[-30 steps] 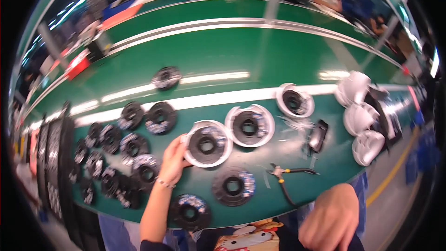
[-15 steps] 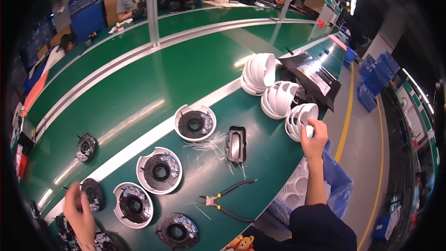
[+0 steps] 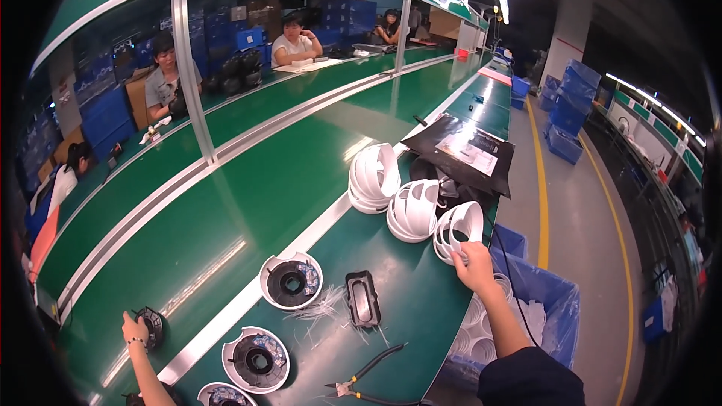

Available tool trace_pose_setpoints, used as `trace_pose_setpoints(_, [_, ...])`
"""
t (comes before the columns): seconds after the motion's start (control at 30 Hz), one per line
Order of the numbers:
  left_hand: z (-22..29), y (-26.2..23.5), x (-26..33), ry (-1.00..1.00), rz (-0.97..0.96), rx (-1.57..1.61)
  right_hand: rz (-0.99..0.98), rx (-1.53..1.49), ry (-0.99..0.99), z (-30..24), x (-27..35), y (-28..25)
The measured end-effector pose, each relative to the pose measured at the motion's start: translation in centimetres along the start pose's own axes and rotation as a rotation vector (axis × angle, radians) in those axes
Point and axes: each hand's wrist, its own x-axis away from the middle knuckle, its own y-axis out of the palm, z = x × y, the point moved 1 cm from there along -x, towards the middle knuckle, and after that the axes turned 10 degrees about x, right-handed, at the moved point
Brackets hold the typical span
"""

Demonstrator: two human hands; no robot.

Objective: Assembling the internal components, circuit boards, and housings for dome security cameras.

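White nested shells (image 3: 457,231), front stack, sit at the right edge of the green table (image 3: 410,278); long axis runs lower left to upper right on my feed, open side up-right. My right hand (image 3: 475,269) is at their lower rim; fingertips partly hidden, can't tell if pinched. Left hand (image 3: 135,327) is at the left rim of a black disc (image 3: 153,329); can't confirm grip there either. Lowest board-fitted shell (image 3: 224,394) is cut off at the bottom.
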Motion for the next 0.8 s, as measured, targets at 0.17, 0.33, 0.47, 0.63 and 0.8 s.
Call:
trace_pose_setpoints(0.17, [0.4,-0.3,-0.9,0.103,-0.044,0.036,-0.02,-0.072,0.027,0.0,-0.1,0.4])
trace_pose_setpoints(0.33, [0.0,-1.1,0.5,0.099,-0.013,0.229,0.013,-0.181,0.05,-0.1,-0.3,-0.8])
trace_pose_setpoints(0.47, [-0.2,-3.4,1.8,0.231,0.084,0.44,0.039,-0.2,0.079,-0.5,-0.2,-2.2])
trace_pose_setpoints(0.63, [-1.7,-6.9,4.6,0.395,0.052,0.849,0.186,-0.082,-0.108,-5.9,-0.6,-7.4])
trace_pose_setpoints(0.8, [-0.7,-14.0,17.2,0.016,-0.222,1.446,-0.179,-0.359,-0.429,-12.9,3.8,-9.1])
